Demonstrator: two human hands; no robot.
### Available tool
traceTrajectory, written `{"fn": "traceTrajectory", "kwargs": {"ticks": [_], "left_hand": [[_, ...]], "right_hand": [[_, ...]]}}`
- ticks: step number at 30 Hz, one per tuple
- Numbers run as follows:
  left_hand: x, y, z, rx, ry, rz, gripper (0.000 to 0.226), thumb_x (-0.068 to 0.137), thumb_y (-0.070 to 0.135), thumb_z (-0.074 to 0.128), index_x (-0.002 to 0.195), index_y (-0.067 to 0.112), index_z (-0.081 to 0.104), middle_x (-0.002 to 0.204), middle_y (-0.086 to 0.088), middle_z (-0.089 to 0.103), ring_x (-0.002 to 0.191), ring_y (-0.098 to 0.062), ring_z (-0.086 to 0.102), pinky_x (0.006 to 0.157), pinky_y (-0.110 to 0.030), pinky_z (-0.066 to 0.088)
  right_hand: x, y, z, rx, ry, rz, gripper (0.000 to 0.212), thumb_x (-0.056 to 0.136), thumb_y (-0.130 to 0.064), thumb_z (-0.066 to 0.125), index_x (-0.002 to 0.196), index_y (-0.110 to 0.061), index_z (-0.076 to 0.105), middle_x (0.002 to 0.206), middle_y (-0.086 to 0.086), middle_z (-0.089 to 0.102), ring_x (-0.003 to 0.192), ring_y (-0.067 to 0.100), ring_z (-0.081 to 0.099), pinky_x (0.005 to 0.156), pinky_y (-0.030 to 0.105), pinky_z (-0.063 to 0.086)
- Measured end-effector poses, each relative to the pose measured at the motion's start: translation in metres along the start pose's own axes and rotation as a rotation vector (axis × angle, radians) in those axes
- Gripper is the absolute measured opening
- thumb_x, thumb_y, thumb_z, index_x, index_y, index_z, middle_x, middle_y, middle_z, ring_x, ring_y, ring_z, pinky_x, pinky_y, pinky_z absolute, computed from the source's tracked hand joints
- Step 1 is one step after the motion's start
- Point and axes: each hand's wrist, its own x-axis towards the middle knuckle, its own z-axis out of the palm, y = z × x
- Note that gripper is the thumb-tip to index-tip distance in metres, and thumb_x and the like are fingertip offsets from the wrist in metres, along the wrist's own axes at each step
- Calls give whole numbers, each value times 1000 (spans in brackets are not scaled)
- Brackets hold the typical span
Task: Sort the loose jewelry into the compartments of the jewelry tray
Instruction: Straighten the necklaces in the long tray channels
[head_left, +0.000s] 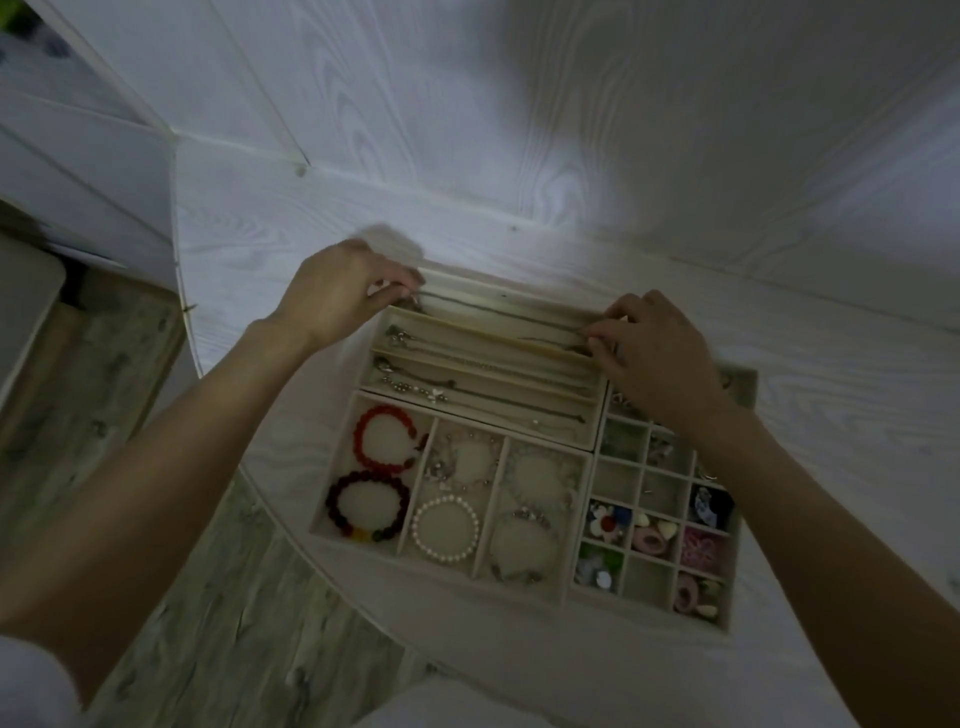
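Observation:
A beige jewelry tray (582, 499) lies on a white round table. A thin dark necklace chain (498, 306) is stretched along the farthest long slot. My left hand (337, 291) pinches its left end at the tray's far left corner. My right hand (649, 343) pinches the other end at the slot's right side. The nearer long slots hold several chains (483, 374). Below them lie a red bead bracelet (384, 439), a dark bead bracelet (366, 504) and a pearl bracelet (445, 528). Small square cells (649, 530) on the right hold little colourful pieces.
The table (805, 389) stands against a white wood-grain wall (519, 130). Its curved edge runs down the left, with grey plank floor (208, 597) beyond. A pale seat or box (26, 306) is at the far left.

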Motion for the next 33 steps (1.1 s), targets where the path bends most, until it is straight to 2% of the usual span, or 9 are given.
{"fn": "traceTrajectory", "kwargs": {"ticks": [2,5,8,10,13,18,22,26,33], "left_hand": [[-1,-2,0,21,7,81,17,92,19,61,104,19,73,97,-4,71,87,-26,57,69,-28,42],[-5,-9,-3,74,31,180,31,92,21,45,105,17,73,106,-8,67,93,-26,51,75,-29,36],[-12,-13,-2,215,-10,236,37,90,26,40,111,24,71,128,-8,58,114,-31,46,87,-42,34],[-16,-13,-1,282,-72,241,41,88,30,40,117,29,68,142,-6,47,128,-31,37,100,-49,25],[-18,-13,2,316,-135,209,42,91,37,37,123,34,64,151,-1,36,137,-30,27,109,-53,12],[-20,-14,2,292,-95,172,41,93,38,35,116,32,69,149,-1,40,136,-30,30,110,-55,12],[-23,-13,6,255,-44,165,40,94,36,37,112,28,71,146,-2,44,134,-29,32,109,-55,15],[-22,-13,8,278,-6,164,38,94,34,38,111,27,72,144,-3,46,133,-29,34,109,-56,15],[-21,-8,13,322,64,162,37,94,31,39,105,22,73,140,-6,50,131,-29,39,109,-58,14]], "right_hand": [[-1,1,0,21,24,3,15,89,-15,61,95,-9,73,90,10,63,80,27,51,64,26,35],[0,3,-3,98,59,3,30,92,-26,46,98,-12,72,95,8,60,84,20,44,66,25,32],[-2,4,-1,75,16,-53,39,94,-32,39,98,-14,73,114,9,58,97,25,42,77,32,34],[-3,4,1,53,-31,-61,44,96,-37,34,96,-16,74,130,8,52,111,29,38,84,39,32],[-4,4,3,10,-117,-59,56,98,-44,23,99,-23,75,145,1,40,121,26,30,89,37,25],[-2,5,6,-34,-140,-51,64,98,-49,14,102,-26,74,147,-1,38,122,25,29,90,36,22],[1,4,7,29,-87,-32,63,98,-50,18,99,-22,74,145,2,41,122,27,30,89,37,24],[2,6,9,-45,-148,-52,62,98,-50,17,104,-24,73,147,1,38,123,26,29,91,36,23],[0,19,0,-75,-117,-63,62,98,-50,21,95,-23,76,143,4,43,121,27,32,90,37,25]]}}
